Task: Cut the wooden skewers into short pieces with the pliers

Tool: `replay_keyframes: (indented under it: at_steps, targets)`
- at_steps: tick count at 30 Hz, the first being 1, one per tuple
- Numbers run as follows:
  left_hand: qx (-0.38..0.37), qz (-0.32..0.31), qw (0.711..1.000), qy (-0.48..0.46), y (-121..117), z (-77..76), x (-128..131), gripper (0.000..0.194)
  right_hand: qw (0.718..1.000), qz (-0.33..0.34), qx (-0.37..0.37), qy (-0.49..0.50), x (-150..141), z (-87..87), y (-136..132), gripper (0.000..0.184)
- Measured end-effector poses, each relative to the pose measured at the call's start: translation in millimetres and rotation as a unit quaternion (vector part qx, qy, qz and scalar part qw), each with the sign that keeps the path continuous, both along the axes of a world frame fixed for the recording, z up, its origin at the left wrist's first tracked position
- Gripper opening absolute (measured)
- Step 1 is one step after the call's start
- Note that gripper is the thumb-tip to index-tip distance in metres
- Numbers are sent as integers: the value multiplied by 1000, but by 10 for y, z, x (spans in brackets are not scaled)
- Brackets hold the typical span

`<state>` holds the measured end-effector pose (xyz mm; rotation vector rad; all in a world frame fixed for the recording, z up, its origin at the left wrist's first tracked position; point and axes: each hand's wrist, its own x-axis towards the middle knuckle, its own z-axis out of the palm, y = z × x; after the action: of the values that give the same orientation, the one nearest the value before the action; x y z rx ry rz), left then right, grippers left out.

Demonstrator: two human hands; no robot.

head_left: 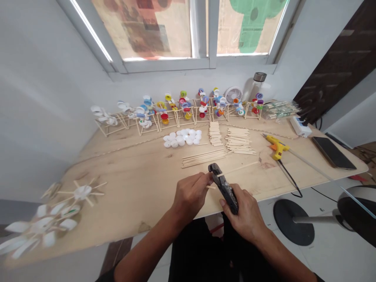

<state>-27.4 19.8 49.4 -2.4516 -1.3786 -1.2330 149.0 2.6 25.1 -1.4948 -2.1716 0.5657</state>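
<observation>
My right hand is closed around the handles of dark pliers, which point up and to the left. A thin wooden stick passes through the pliers' jaws and reaches out to the right above the table. My left hand pinches the stick's left part at the jaws. A short stick end shows just below its fingers; whether it is held or lies on the table I cannot tell. Beyond the hands lie a bundle of long sticks and two piles of shorter sticks.
White bottle caps lie grouped mid-table. Several stick frames with coloured cap wheels line the wall. A yellow glue gun, phone and power strip are right. White spoked wheels lie left. A bottle stands behind.
</observation>
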Motion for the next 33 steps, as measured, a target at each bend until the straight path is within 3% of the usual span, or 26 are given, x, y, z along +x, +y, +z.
replay_keyframes:
  at_steps: [14,20,33]
  targets:
    - [-19,-32,999,-16,26,41,-18,17,1000,-2,2,3,-9,-14,12,19]
    - [-36,-16,999,2,45,29,-20,18,1000,-6,-5,-13,-34,-68,4,13]
    - [13,49,997,53,176,-206,-21,17,998,-33,-34,-52,-124,-123,113,22]
